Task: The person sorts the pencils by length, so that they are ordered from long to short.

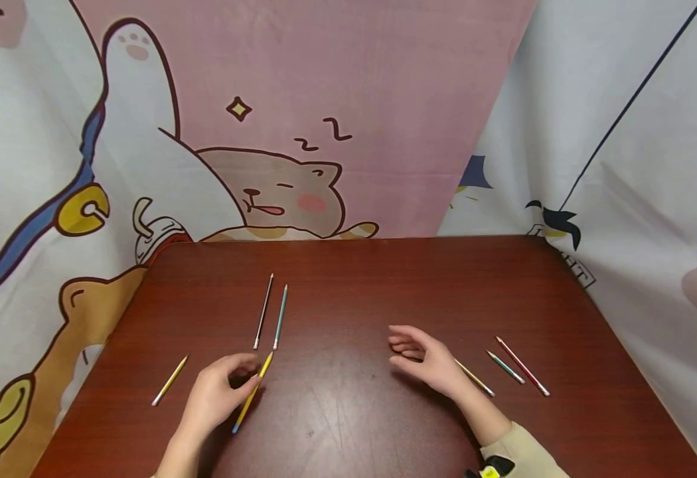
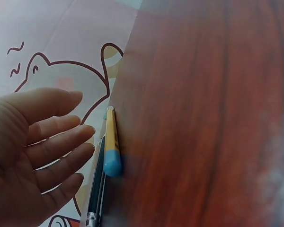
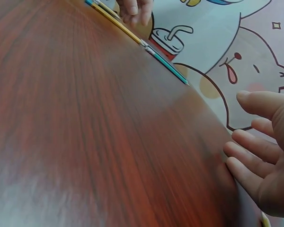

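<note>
My left hand (image 1: pixel 220 390) hovers over the left half of the table, fingers loosely bent and holding nothing. Right beside its thumb lies a yellow pencil (image 1: pixel 251 395) with a blue end, slanting away from me. Beyond that hand, a black pencil (image 1: pixel 263 311) and a teal pencil (image 1: pixel 280 317) lie side by side. In the left wrist view, the palm and spread fingers (image 2: pixel 61 158) are bare, and the yellow pencil (image 2: pixel 112 142) sits past them. My right hand (image 1: pixel 423 358) is raised with relaxed fingers and nothing in it. Its wrist partly hides another yellow pencil (image 1: pixel 475 378).
A short yellow pencil (image 1: pixel 170 380) lies at the far left. On the right are a short teal pencil (image 1: pixel 506 367) and a red pencil (image 1: pixel 522 366). The brown wooden table (image 1: pixel 348 272) meets a cartoon-print cloth (image 1: pixel 348 79) at its back edge.
</note>
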The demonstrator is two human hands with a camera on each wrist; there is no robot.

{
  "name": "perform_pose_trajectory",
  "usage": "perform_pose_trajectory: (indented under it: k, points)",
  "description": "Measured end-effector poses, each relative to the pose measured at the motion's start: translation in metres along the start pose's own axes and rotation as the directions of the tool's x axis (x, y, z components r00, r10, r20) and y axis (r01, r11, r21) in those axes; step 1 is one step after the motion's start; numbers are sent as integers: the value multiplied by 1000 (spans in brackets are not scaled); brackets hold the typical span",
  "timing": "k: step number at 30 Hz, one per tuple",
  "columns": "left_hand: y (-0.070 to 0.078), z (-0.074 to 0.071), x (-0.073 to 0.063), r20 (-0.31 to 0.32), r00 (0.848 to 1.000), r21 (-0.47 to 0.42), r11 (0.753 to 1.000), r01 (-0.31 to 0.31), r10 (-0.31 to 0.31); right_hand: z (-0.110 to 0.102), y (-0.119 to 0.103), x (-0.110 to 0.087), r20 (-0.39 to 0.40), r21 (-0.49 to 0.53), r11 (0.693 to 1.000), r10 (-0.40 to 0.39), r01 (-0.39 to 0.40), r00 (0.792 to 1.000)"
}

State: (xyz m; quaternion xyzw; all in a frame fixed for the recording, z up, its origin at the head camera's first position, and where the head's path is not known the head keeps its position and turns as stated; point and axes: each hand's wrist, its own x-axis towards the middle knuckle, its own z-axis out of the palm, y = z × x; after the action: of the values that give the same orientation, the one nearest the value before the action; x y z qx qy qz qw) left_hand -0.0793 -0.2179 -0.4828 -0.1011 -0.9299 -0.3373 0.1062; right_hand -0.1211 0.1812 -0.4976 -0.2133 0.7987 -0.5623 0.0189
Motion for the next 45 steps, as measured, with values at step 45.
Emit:
perform_pose_trajectory:
  k: [45]
  points:
    - [-4, 2, -9, -88, 959, 242, 939, -243, 271, -67, 13, -85, -227, -628, 777, -236, 44, 945]
